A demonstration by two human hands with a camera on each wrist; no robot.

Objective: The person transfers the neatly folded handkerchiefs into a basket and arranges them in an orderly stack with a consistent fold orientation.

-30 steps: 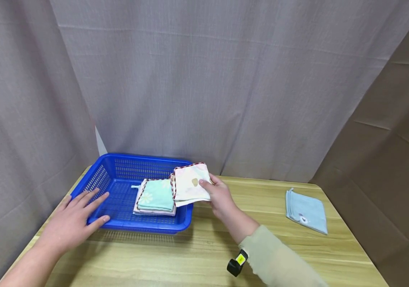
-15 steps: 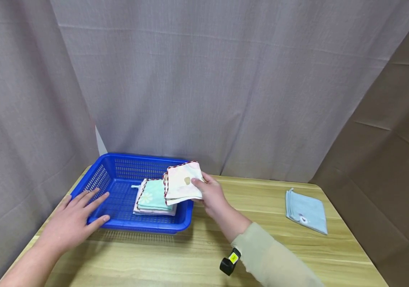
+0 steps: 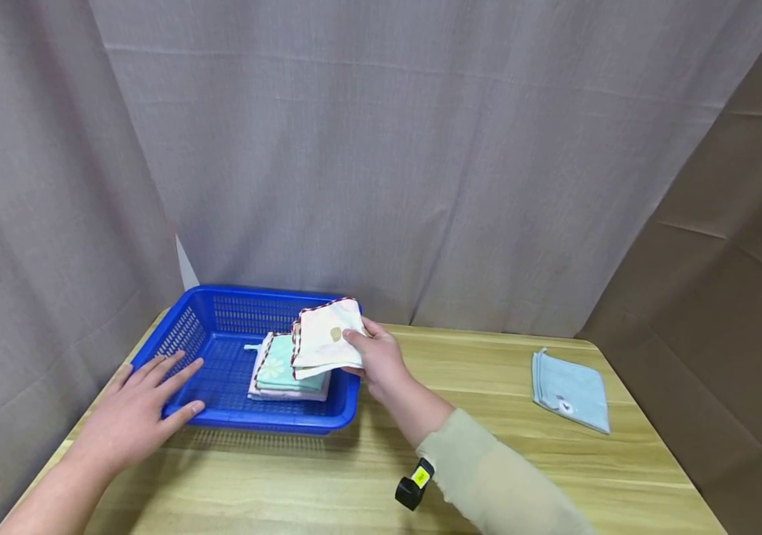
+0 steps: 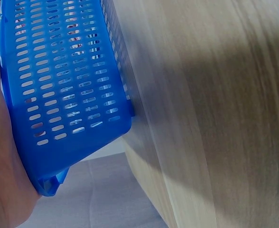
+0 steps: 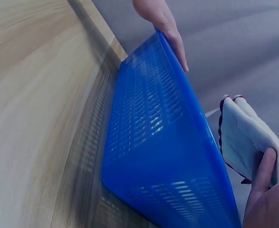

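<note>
My right hand [image 3: 381,357] pinches a folded white towel [image 3: 327,338] with a red-and-dark striped edge, thumb on top. It hangs over the right end of the blue basket [image 3: 240,420], partly covering a mint-green folded towel [image 3: 276,364] with a white flower. That one lies on a pale pink folded towel [image 3: 287,396] inside the basket. My left hand [image 3: 129,416] rests with spread fingers on the basket's left front corner. In the right wrist view the white towel [image 5: 246,135] is above the basket's rim, its folded layers showing.
A light blue folded towel [image 3: 571,394] lies on the wooden table [image 3: 488,386] at the right. Grey curtain [image 3: 381,163] hangs behind the table, and a brown panel [image 3: 722,297] stands along the right side. A black wrist camera [image 3: 414,484] sits by my right sleeve.
My right hand has moved left with the white towel, bringing it further over the basket and the mint-green towel. The left hand has stayed on the basket.
</note>
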